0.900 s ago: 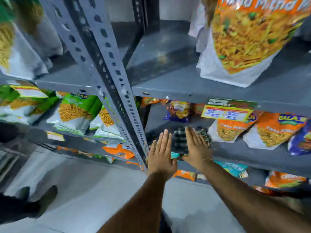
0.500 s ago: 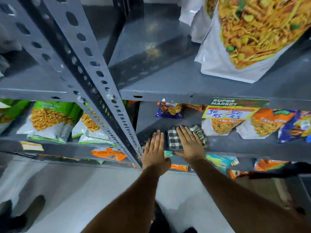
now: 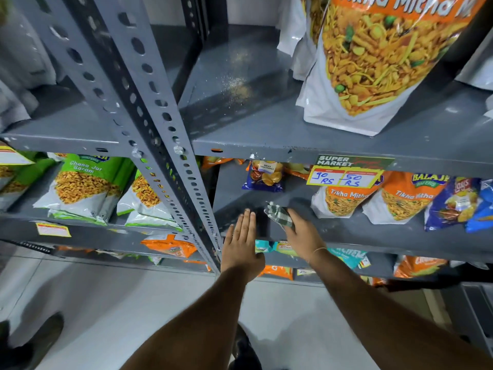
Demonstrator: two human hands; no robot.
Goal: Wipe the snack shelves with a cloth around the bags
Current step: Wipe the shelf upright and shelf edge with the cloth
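Observation:
A grey metal shelf (image 3: 373, 233) at waist height carries orange Tikha Mitha bags (image 3: 344, 201) and a small blue snack bag (image 3: 264, 176) further back. My right hand (image 3: 301, 233) grips a bunched dark checked cloth (image 3: 277, 213), which sticks up from my fingers above the shelf's bare left part. My left hand (image 3: 241, 241) lies flat and open just left of it, fingers together, near the shelf's front edge. The shelf above (image 3: 266, 137) holds a large Tikha Mitha bag (image 3: 373, 62) and has crumbs (image 3: 237, 84) on its bare left part.
A perforated grey upright (image 3: 160, 134) runs diagonally just left of my left hand. Green Chana Jor Garam bags (image 3: 85, 182) fill the left bay. A price tag (image 3: 346, 174) hangs from the upper shelf's edge. Blue chip bags (image 3: 458, 201) lie at the right. Lower shelves hold more bags.
My right hand went from lying flat on the spread cloth to gripping it bunched and lifted. My left hand has stayed flat on the shelf. The camera has tilted slightly upward.

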